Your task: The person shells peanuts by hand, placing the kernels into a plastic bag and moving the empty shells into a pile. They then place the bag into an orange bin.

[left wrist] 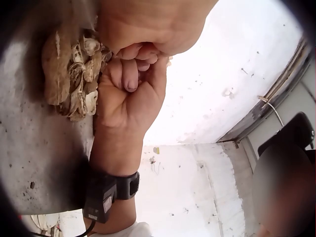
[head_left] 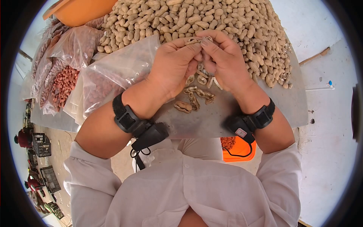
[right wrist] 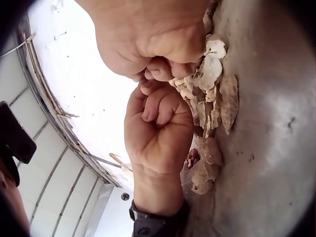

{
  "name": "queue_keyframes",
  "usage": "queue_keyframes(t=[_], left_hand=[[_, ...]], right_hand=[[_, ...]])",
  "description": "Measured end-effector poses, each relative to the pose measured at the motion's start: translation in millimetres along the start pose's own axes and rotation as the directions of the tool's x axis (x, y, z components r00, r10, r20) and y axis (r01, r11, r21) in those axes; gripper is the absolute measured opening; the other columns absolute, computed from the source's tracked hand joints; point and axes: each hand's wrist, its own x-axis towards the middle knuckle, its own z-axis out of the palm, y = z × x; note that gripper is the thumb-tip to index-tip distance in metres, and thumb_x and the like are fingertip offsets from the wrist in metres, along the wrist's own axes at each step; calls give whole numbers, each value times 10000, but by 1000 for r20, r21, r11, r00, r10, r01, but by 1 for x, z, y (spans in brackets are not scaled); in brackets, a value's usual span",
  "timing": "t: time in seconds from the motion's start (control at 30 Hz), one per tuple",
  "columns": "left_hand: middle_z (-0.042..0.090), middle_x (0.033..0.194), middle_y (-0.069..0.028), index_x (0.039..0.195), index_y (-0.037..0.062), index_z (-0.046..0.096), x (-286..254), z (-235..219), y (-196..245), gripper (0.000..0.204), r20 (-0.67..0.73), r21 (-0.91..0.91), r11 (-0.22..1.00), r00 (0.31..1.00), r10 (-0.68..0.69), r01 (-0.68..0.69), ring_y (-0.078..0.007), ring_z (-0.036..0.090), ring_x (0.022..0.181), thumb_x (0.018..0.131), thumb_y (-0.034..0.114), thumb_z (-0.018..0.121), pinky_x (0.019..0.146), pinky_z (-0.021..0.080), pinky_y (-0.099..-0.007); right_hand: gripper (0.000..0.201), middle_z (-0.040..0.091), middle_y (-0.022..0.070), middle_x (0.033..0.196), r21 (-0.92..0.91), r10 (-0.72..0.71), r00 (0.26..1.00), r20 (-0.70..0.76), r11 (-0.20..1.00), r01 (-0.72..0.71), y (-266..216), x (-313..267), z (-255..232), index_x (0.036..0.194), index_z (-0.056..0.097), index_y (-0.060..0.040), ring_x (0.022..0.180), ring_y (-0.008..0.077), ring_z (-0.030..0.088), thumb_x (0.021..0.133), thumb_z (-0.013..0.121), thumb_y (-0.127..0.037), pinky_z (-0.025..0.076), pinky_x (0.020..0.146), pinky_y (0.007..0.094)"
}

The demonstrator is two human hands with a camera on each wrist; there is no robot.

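In the head view my left hand (head_left: 172, 62) and right hand (head_left: 227, 55) meet fingertip to fingertip at the near edge of the peanut pile. Left thumb and index finger pinch a peanut (head_left: 193, 41) with its shell cracked. A piece of peanut shell (head_left: 207, 38) is between the right thumb and index finger, partly covered by the thumb. Below the hands, several split shells (head_left: 194, 101) lie on the metal table. Both wrist views show the other fingers curled toward the palms; the pinched pieces are hidden there.
A large heap of unshelled peanuts (head_left: 181, 19) covers the far side of the metal table (head_left: 196, 125). Clear bags of red kernels (head_left: 66, 85) stand at the left, near an orange basin (head_left: 81, 11). Below the table edge is an orange container (head_left: 242, 153) with reddish contents.
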Motion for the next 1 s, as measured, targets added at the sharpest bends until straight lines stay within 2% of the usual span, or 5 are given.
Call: queue_keyframes(t=[0.43,0.6,0.83,0.93,1.0], left_hand=[[490,676,-10,1217,-3,481,-5,3,3,359,51,143,988,996,-70,62,-59,362,509,865,41,532,438,294,-173],[484,654,-19,1089,-6,549,-4,0,-1,230,101,-64,990,988,-116,123,-71,372,480,882,79,497,419,297,-186],[470,633,-19,775,64,523,5,-9,-3,226,226,-314,801,860,-458,509,-85,373,464,909,220,428,401,288,-196],[482,634,-11,741,101,505,-1,8,-6,249,17,-270,865,900,-436,424,-83,401,466,908,259,409,399,307,-188],[484,634,-7,742,105,508,3,1,-11,254,81,-295,867,914,-397,402,-80,406,466,909,264,401,401,314,-183]], right_hand=[[191,367,-45,585,133,-87,980,-177,985,112,-14,3,-16,1024,544,16,481,44,296,893,449,-86,244,420,190],[185,435,-42,628,-128,-227,962,-149,970,209,-14,1,-13,1005,571,-12,520,36,374,907,462,-124,321,448,196],[146,583,43,788,-765,-586,756,290,333,551,-16,-7,18,977,600,-74,691,176,577,870,513,-121,473,603,271],[154,581,88,797,-710,-604,680,416,251,658,-6,-2,25,949,605,-70,700,231,580,810,538,-85,467,607,296],[166,583,92,800,-736,-562,706,430,235,635,-6,-1,25,939,602,-69,718,256,578,786,539,-65,463,616,307]])
